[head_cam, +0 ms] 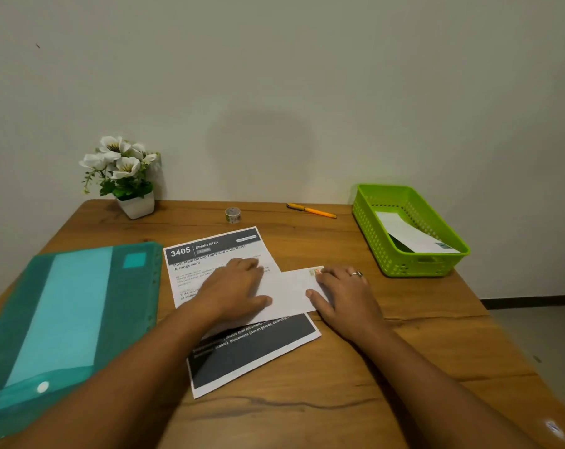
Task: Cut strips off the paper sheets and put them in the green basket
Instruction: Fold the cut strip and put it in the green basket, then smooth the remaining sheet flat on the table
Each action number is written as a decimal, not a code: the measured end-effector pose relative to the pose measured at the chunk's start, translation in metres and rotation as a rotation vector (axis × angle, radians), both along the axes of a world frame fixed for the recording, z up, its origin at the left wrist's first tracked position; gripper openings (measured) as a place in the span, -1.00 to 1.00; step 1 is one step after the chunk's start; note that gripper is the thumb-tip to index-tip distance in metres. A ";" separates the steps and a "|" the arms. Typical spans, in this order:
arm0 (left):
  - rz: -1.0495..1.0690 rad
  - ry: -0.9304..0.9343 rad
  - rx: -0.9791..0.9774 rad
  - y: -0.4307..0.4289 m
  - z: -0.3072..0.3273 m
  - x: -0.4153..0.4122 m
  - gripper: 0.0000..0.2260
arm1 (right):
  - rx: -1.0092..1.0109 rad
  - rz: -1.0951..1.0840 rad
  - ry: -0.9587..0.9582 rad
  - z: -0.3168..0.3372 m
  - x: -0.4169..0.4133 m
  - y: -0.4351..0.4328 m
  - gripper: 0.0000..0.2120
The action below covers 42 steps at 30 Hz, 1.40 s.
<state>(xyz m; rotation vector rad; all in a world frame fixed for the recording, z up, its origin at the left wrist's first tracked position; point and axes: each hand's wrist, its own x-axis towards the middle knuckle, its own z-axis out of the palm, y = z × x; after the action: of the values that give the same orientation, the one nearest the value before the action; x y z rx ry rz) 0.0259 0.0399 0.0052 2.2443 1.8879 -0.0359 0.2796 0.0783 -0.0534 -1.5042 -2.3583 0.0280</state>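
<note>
A printed paper sheet (216, 251) with a dark header and a dark lower band lies in the middle of the wooden table (339, 384). A blank white folded piece (290, 291) lies across it. My left hand (235, 290) presses flat on the sheet and the left end of the white piece. My right hand (346, 296) rests flat on its right end, fingertips by a small coloured sticker. The green basket (371, 231) stands at the back right with a white strip (414, 236) inside. No cutting tool is in either hand.
A teal plastic folder (64, 312) covers the left of the table. A white pot of flowers (125, 176) stands at the back left. A small tape roll (232, 215) and an orange cutter or pen (312, 210) lie near the wall.
</note>
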 end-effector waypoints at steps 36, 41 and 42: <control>0.490 -1.064 -0.040 -0.033 0.007 -0.065 -0.93 | -0.535 -0.312 1.337 0.040 0.020 -0.009 -0.95; 0.436 -1.112 0.009 -0.016 0.019 -0.058 -0.89 | -0.484 -0.254 1.352 0.061 0.037 -0.007 -0.97; 0.428 -1.119 0.033 -0.011 0.023 -0.055 -0.88 | -0.479 -0.239 1.353 0.065 0.042 -0.006 -0.96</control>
<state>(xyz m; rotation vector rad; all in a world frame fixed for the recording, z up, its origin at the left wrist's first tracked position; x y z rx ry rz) -0.0293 0.0286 0.0282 1.2759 1.5769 1.0602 0.3220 0.0722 0.0116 -1.2384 -1.0863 1.1903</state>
